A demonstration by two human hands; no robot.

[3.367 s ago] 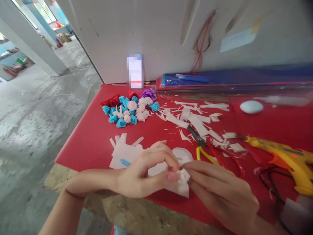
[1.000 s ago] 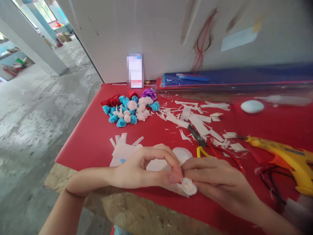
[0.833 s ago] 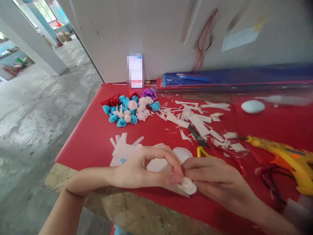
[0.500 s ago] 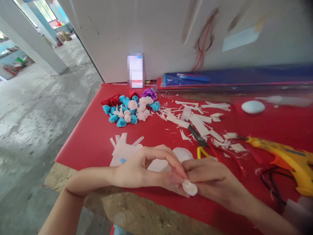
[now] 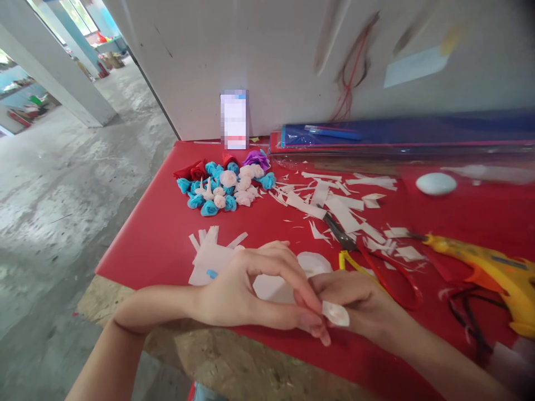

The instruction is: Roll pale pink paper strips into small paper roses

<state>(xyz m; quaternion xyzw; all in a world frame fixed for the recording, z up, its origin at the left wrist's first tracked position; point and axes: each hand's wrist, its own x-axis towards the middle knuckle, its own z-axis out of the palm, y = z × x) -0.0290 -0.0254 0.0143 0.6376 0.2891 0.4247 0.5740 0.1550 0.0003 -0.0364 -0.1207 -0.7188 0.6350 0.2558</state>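
Note:
A small white paper flower [image 5: 336,315], rolled in the middle, is between my two hands at the table's front edge. My right hand [image 5: 363,303] is closed around it, its fingertips partly hidden behind my left hand. The thumb and fingers of my left hand [image 5: 263,289] are closed at the flower's left side; its lower end is hidden. Under my hands lie white paper circles [image 5: 314,263] and a stack of cut white paper [image 5: 211,257] with a small blue piece [image 5: 212,274] on it.
Several blue, white, red and purple paper flowers [image 5: 228,178] lie at the back left. White scraps [image 5: 343,214], red-and-yellow-handled scissors [image 5: 403,289], a yellow glue gun [image 5: 485,270] and a white egg-shaped object [image 5: 436,184] are to the right. A phone [image 5: 235,120] leans against the panel.
The flower has shifted slightly right and turned between my fingers. My left thumb and fingertips have slid right and down along it. The view has moved a little.

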